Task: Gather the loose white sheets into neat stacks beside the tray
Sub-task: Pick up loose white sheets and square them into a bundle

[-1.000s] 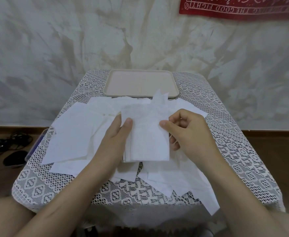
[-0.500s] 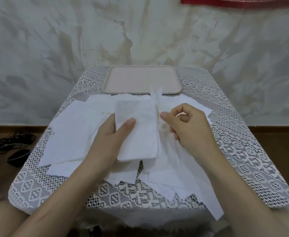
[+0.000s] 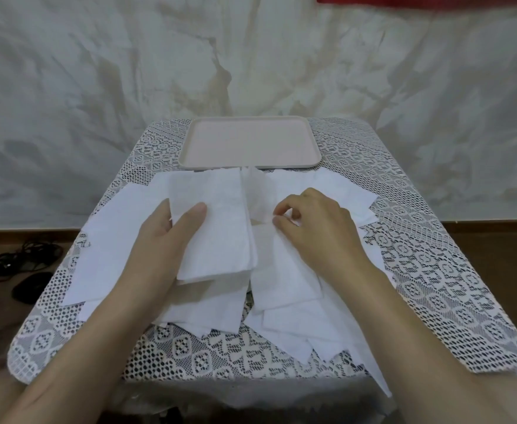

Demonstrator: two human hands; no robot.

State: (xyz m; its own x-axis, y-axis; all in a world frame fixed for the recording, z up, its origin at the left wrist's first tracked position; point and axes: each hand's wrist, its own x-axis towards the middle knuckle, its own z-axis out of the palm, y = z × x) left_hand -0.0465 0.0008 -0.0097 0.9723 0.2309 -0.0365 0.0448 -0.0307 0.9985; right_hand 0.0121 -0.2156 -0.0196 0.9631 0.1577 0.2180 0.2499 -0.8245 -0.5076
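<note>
Stacking loose sheets point(image 3: 297, 319) before the tray point(image 3: 251, 166).
Gripping a squared stack point(image 3: 217, 231) in the left hand point(image 3: 162, 243), thumb on top, near the tray's front rim; pinching one thin sheet point(image 3: 258, 194) in the right hand point(image 3: 318, 231) alongside; bare tablecloth point(image 3: 410, 270) flanking the tray.

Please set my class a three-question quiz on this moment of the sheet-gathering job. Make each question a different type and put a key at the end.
1. True or false: the tray has sheets lying in it.
2. Fill the gap: the left hand grips the gathered stack with its ____ on top of it.
3. Choose one: the right hand is
A. resting open in the tray
B. pinching a loose sheet between thumb and forefinger
C. holding the gathered stack

Key: 1 false; 2 thumb; 3 B.
</note>
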